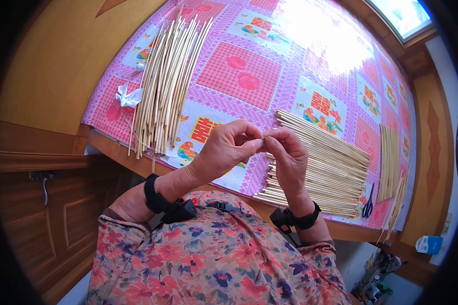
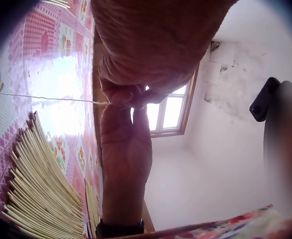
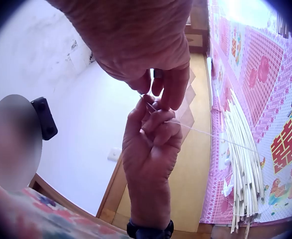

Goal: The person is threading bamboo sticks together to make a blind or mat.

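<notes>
In front of the body, my left hand (image 1: 221,150) and right hand (image 1: 288,155) meet fingertip to fingertip above the table edge. Both pinch at a fine white thread (image 2: 51,97), whose line runs off over the tablecloth in the left wrist view. From the right wrist, the thread (image 3: 206,132) leads away from the curled left fingers (image 3: 161,124). A thin shiny sliver like a needle (image 3: 149,105) shows at the left fingertips, just under the right fingers (image 3: 176,89). The fingers hide most of what lies between them.
A loose bundle of thin sticks (image 1: 168,86) lies at the left, beside crumpled white plastic (image 1: 129,95). Sticks in a flat row (image 1: 320,168) lie right of the hands, with a smaller row (image 1: 388,162) beyond. Dark-handled scissors (image 1: 367,207) rest near the table's edge.
</notes>
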`<action>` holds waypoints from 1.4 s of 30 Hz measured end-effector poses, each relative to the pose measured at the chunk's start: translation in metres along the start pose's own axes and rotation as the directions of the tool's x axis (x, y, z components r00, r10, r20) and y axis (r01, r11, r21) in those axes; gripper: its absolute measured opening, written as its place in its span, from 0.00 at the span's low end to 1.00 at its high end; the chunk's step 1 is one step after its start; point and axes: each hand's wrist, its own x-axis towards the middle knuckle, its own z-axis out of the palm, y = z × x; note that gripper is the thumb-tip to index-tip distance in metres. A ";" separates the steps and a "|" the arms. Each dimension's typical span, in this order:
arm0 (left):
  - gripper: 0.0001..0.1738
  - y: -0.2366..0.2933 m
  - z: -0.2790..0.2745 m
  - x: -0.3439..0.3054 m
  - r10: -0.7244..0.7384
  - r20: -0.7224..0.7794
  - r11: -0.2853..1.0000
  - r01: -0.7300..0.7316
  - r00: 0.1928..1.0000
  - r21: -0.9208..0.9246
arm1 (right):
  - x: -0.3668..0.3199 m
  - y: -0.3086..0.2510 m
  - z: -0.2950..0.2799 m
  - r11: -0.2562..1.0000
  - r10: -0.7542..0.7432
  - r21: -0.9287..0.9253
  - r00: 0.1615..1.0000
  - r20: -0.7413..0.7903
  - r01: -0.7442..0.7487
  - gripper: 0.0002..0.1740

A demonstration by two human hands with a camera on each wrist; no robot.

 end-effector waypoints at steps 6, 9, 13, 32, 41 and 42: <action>0.05 -0.007 -0.001 0.002 -0.009 0.128 1.000 0.009 0.992 0.000 | 0.007 -0.001 -0.005 0.984 -0.019 -0.176 0.993 -0.114 -0.002 0.03; 0.06 0.002 -0.003 0.004 -0.103 0.164 0.995 0.100 0.981 0.026 | 0.008 0.000 -0.007 0.986 -0.010 -0.167 0.992 -0.128 -0.011 0.03; 0.09 0.002 -0.002 0.004 -0.168 0.205 0.986 0.163 0.964 0.042 | 0.005 -0.004 -0.007 0.986 0.058 -0.148 0.990 -0.127 -0.077 0.04; 0.16 -0.006 0.011 -0.002 -0.256 0.284 0.937 0.310 0.924 -0.164 | -0.022 -0.005 -0.006 0.984 0.179 0.037 0.979 -0.099 -0.176 0.11; 0.14 -0.004 0.016 -0.008 -0.277 0.181 0.945 0.301 0.944 -0.123 | -0.047 -0.010 -0.016 0.945 0.240 -0.213 0.969 -0.059 -0.247 0.07; 0.14 -0.006 0.015 -0.007 -0.272 0.169 0.947 0.295 0.947 -0.125 | -0.047 -0.010 -0.015 0.945 0.240 -0.213 0.969 -0.060 -0.247 0.07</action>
